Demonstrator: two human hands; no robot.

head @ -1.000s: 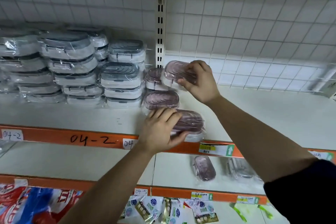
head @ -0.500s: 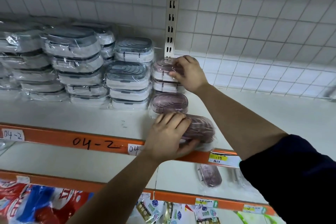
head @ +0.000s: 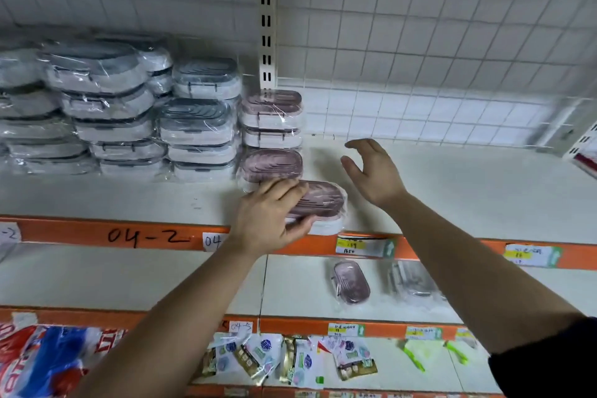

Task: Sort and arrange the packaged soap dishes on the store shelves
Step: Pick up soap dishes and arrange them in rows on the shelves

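Note:
Wrapped pink-lidded soap dishes stand on the upper shelf (head: 452, 191). Two are stacked at the back (head: 272, 107), a third pink dish (head: 273, 165) sits in front of them. My left hand (head: 271, 218) grips a fourth pink dish (head: 323, 203) at the shelf's front edge, fingers over its lid and thumb under its near side. My right hand (head: 374, 170) hovers empty to the right of the stack, fingers loosely spread. Grey-lidded dishes (head: 197, 119) are stacked in several piles to the left.
On the shelf below lie a single pink dish (head: 351, 282) and a clear wrapped dish (head: 413, 281). Orange shelf edges carry price labels (head: 365, 247). Hanging packets (head: 290, 362) and a red-blue bag (head: 42, 362) fill the bottom. A white wire grid backs the shelf.
My right hand has let go of the pink dish it set on the back stack and has drawn back to the right, empty. My left hand stays on the front dish.

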